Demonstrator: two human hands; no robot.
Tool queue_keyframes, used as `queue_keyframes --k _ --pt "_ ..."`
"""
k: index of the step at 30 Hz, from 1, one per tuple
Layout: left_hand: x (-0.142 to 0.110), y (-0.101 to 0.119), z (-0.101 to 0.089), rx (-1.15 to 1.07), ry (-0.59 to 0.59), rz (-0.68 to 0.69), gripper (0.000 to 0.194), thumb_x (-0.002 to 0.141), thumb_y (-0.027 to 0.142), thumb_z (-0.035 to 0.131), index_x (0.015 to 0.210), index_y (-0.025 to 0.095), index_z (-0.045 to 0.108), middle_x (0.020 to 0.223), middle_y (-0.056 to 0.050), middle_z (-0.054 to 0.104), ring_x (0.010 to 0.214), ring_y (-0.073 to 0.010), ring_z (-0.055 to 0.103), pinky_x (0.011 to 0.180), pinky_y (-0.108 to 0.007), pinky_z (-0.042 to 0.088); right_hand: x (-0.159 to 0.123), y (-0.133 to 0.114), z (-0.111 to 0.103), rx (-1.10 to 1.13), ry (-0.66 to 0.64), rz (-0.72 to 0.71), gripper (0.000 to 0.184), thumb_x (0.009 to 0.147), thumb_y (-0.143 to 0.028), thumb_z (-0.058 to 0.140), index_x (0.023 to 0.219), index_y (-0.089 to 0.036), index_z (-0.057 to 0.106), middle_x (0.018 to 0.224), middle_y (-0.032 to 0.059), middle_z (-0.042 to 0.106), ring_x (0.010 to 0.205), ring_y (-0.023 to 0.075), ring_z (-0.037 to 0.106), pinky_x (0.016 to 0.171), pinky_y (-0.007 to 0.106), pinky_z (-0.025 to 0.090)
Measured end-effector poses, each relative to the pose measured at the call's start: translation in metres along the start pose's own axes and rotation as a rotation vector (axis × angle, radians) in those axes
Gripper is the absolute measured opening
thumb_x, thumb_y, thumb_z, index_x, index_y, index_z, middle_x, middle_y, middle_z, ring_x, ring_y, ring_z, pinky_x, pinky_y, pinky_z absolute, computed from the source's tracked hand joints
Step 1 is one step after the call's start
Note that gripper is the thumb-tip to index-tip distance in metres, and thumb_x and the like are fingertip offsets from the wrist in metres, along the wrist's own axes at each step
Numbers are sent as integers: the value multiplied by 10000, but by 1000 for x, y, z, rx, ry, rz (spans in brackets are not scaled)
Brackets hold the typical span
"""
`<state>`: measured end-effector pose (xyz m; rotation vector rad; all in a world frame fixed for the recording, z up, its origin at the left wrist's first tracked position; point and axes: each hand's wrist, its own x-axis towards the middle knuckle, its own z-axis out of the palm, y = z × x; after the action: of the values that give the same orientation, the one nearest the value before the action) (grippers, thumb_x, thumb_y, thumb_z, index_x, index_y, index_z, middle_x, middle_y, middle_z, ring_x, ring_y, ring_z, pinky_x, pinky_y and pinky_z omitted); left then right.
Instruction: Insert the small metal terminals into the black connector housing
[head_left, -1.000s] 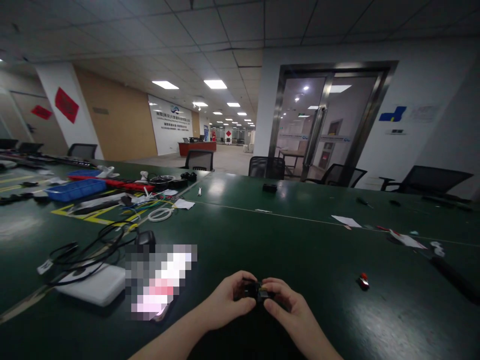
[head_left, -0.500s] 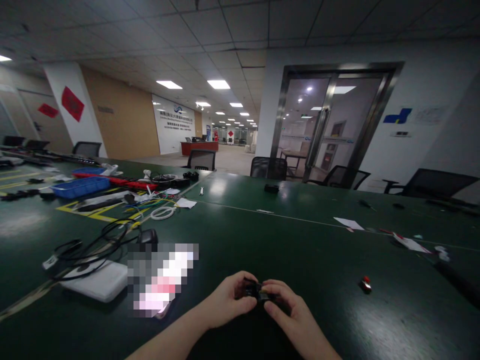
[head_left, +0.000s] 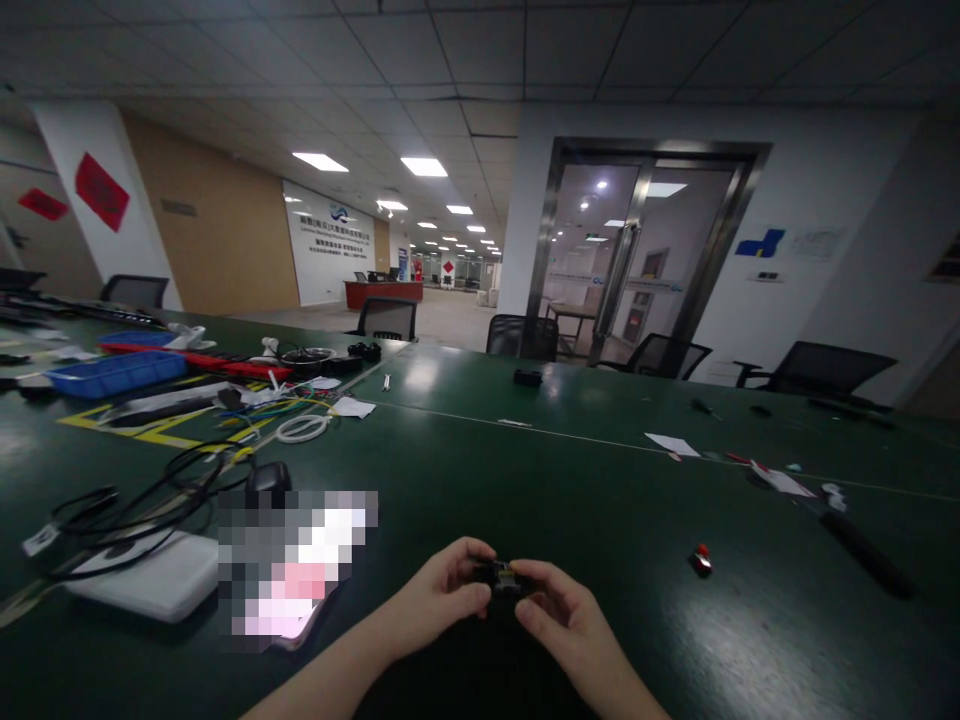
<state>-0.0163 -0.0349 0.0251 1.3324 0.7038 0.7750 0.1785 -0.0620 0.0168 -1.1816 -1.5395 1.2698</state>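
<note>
Between my two hands is a small black object [head_left: 504, 579] with a yellowish mark on top; its exact kind cannot be made out. My left hand [head_left: 441, 597] pinches its left end with thumb and fingers. At the right end, the fingers and thumb of my right hand [head_left: 564, 612] close round it. Both hands are held just over the dark green table [head_left: 450, 480], and the fingers cover much of the object. A phone with a blurred-out screen [head_left: 307, 570] lies left of my left hand. Off to the right sits a small red and silver item [head_left: 702, 560].
On the left are a white box-like device [head_left: 154, 580], a black cable [head_left: 161, 500], blue trays [head_left: 116, 372] and a white coil [head_left: 302, 428]. A small black block [head_left: 527, 377] stands towards the far edge. Paper [head_left: 671, 444] and a long black item [head_left: 866, 555] lie right.
The whole scene has shifted a little to the left as the head turned right. Both hands still hold the black object, whose top with the yellowish mark now shows more.
</note>
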Motion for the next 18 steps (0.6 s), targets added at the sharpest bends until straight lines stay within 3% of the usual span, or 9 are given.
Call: queue_keyframes --k 6,14,18 --pt "1 -4 -1 -70 -47 52 437 698 383 672 1029 172 480 847 -14 574 731 -131 560 688 -272 389 0 -5 1 20 52 -20 366 714 -427 597 1027 -238 606 975 43 619 880 204 567 790 321 441" --pt "3 -10 -2 -95 -56 51 369 726 293 671 1016 156 489 819 -22 605 787 -147 589 686 -258 389 -3 -11 -1 -110 -11 -70 292 778 -392 525 1036 -281 602 1087 37 585 1004 224 531 881 346 406" --pt "4 -13 -2 -165 -67 49 451 668 286 723 1031 164 484 863 -32 611 795 -153 598 668 -245 386 -1 -9 -2 -116 9 -83 306 769 -427 521 1019 -276 613 1083 53 591 1012 243 531 886 366 408"
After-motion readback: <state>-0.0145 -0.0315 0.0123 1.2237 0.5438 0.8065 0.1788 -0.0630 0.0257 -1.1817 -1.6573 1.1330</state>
